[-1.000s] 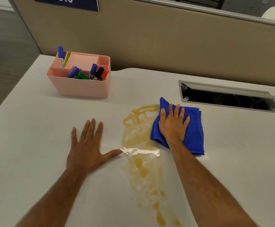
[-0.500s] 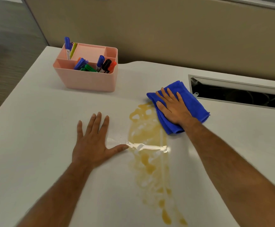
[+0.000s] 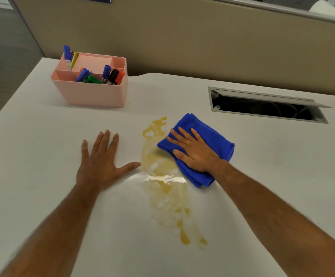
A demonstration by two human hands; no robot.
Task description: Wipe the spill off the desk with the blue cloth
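A yellow-brown spill (image 3: 163, 188) runs in a long streak down the middle of the white desk (image 3: 42, 148), from near the cloth to the near edge. A folded blue cloth (image 3: 212, 134) lies at the spill's upper right edge. My right hand (image 3: 192, 150) presses flat on the cloth with straight fingers pointing left and away. My left hand (image 3: 100, 158) rests flat on the bare desk left of the spill, fingers spread, its thumb tip touching the wet edge.
A pink organizer (image 3: 94, 90) holding several markers stands at the back left. An open cable slot (image 3: 266, 105) with a raised lid is set into the desk at the back right. A beige partition (image 3: 182, 41) closes the far side.
My right hand has slid the cloth toward me and slightly left along the spill's right edge; the top of the streak looks thinner. My left hand has stayed flat in place.
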